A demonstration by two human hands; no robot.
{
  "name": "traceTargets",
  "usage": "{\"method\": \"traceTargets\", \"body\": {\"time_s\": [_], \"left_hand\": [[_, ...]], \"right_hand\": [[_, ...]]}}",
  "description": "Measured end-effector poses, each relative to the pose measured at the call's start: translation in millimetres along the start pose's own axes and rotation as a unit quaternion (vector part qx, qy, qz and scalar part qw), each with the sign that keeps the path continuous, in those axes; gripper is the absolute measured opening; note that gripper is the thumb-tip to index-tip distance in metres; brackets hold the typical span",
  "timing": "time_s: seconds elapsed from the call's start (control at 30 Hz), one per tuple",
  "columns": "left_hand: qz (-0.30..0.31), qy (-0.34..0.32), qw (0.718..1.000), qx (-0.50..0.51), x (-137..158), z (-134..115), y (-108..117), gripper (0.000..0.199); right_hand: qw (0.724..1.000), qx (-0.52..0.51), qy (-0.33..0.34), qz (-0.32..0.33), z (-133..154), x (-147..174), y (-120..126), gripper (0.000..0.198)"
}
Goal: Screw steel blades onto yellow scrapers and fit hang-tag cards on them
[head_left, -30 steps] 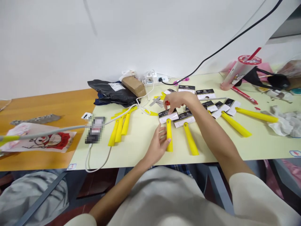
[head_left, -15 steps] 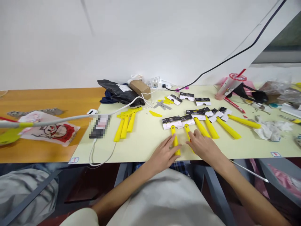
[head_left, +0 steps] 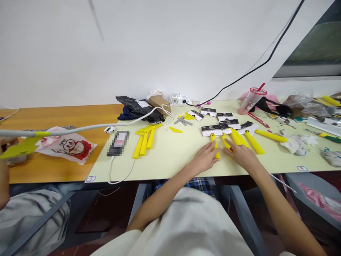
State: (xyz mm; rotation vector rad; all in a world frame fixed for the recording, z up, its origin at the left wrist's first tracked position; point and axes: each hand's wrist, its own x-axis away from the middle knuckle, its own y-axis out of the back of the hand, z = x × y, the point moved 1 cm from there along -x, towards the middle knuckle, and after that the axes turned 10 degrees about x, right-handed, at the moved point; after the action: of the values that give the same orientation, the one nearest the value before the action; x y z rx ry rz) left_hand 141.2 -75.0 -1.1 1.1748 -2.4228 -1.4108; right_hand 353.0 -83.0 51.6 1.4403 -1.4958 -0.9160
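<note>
My left hand (head_left: 205, 159) lies closed around a yellow scraper handle (head_left: 217, 153), which has a black-and-white card (head_left: 210, 131) at its head. Beside it, my right hand (head_left: 244, 156) grips the neighbouring yellow scraper (head_left: 226, 144) with thumb and fingers; the palm hides part of that handle. Further right, several more carded scrapers (head_left: 254, 142) fan out, their cards overlapping. Behind them lie loose cards (head_left: 208, 112). Over on the left, three yellow scrapers (head_left: 144, 142) without cards rest side by side.
Grey strips (head_left: 182, 121) and yellow pieces (head_left: 176, 130) lie mid-table. A black bag (head_left: 138, 109), box (head_left: 158, 102) and cables stand at the back. A phone-like device (head_left: 118, 143) sits left, a cup (head_left: 252, 101) and crumpled tissue (head_left: 295, 144) right. Another person's arm (head_left: 4, 177) shows far left.
Both hands have slid the two scrapers to the right, closer to the fanned row, so the cards bunch together more. The view has shifted a little. Another person's arm has appeared at left.
</note>
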Motion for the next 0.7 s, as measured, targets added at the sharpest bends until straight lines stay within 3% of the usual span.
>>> {"method": "traceTargets", "body": {"time_s": [0.1, 0.17, 0.27, 0.3, 0.37, 0.43, 0.47, 0.6, 0.7], "left_hand": [[-0.014, 0.022, 1.000, 0.005, 3.3, -3.3, 11.7, 0.078], [-0.036, 0.024, 0.999, 0.012, 24.6, 3.0, 37.0, 0.072], [-0.113, 0.124, 0.985, -0.031, 71.1, 33.5, 96.7, 0.050], [-0.148, 0.178, 0.970, -0.071, 86.5, 47.5, 118.7, 0.046], [-0.190, 0.289, 0.922, -0.173, 111.9, 75.3, 158.4, 0.049], [-0.187, 0.383, 0.870, -0.248, 128.0, 97.6, 186.7, 0.058], [-0.174, 0.410, 0.857, -0.258, 132.7, 105.6, 195.9, 0.059], [-0.142, 0.464, 0.847, -0.218, 138.4, 119.2, 208.6, 0.052], [-0.146, 0.475, 0.846, -0.192, 138.5, 120.3, 208.1, 0.046]], "right_hand": [[0.999, 0.000, -0.032, -0.018, -17.2, 2.8, 1.6, 0.062], [0.997, -0.003, -0.048, -0.064, -21.8, 14.2, 7.4, 0.062], [0.981, 0.000, -0.031, -0.190, -11.1, 39.5, 25.6, 0.059], [0.971, -0.003, 0.000, -0.238, -1.6, 47.5, 33.9, 0.055], [0.942, -0.038, 0.122, -0.310, 26.6, 59.2, 51.0, 0.048], [0.900, -0.087, 0.278, -0.324, 63.2, 63.1, 64.3, 0.048], [0.881, -0.105, 0.340, -0.312, 82.5, 61.7, 67.9, 0.048], [0.841, -0.108, 0.452, -0.276, 144.9, 41.0, 59.1, 0.046], [0.827, -0.119, 0.495, -0.238, 162.3, 24.1, 40.0, 0.039]]}}
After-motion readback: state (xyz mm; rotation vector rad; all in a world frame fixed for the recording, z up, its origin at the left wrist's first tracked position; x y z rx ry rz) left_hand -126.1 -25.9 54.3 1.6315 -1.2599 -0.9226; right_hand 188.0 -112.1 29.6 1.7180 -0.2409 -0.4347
